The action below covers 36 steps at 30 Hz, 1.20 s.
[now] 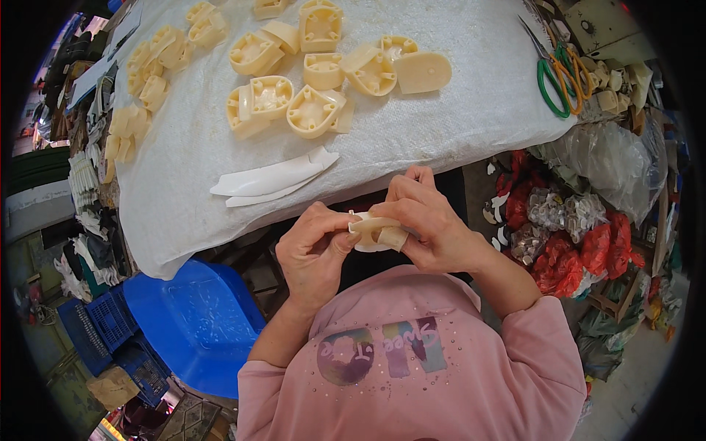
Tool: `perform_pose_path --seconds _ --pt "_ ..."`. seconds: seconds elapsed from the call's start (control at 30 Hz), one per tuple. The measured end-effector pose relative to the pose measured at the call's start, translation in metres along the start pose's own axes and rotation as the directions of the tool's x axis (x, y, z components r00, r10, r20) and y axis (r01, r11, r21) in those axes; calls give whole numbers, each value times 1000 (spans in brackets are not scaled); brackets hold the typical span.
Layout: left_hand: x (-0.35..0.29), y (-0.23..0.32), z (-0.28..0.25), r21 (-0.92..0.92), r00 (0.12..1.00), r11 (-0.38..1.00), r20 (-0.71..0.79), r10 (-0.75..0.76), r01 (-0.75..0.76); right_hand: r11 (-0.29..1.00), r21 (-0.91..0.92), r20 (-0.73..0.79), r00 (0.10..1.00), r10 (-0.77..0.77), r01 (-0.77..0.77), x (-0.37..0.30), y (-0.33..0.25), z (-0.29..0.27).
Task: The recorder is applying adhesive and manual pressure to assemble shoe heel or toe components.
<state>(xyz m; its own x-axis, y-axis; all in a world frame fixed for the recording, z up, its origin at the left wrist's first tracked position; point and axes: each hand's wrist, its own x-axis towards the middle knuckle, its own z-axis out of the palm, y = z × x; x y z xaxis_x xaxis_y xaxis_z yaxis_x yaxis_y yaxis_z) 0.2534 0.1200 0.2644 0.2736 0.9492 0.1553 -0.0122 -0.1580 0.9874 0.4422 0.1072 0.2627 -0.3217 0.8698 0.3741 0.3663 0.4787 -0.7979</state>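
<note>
In front of my chest, just off the near edge of the table, I hold a cream plastic shoe heel with a thin whitish strip against it. My left hand pinches the strip's left end between thumb and fingers. Gripping the heel from the other side, my right hand has its fingers curled over the top; they hide part of it. Two curved white strips lie one on the other near the table edge. Beyond them sit several loose cream heels, most with hollow, pegged undersides up.
A white woven sheet covers the table. Green-handled scissors and orange-handled scissors lie at its right edge. At lower left stands a blue plastic stool, beside blue crates. Red bags crowd the right.
</note>
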Motion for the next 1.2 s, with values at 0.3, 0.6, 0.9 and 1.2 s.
perform_pose_path --seconds 0.3,0.6,0.9,1.2 --pt "8 3 2 344 955 891 98 279 -295 999 8 52 998 37 -38 -2 -3 -1" --pt "-1 -7 5 189 983 964 29 182 -184 999 -11 133 990 50 -49 -2 -4 -4" --pt "-6 -2 -7 306 886 839 31 463 -450 979 -147 -99 983 -157 142 3 -2 -7" --pt "-4 5 6 347 872 812 34 488 -469 970 -114 -162 960 -230 213 0 1 6"
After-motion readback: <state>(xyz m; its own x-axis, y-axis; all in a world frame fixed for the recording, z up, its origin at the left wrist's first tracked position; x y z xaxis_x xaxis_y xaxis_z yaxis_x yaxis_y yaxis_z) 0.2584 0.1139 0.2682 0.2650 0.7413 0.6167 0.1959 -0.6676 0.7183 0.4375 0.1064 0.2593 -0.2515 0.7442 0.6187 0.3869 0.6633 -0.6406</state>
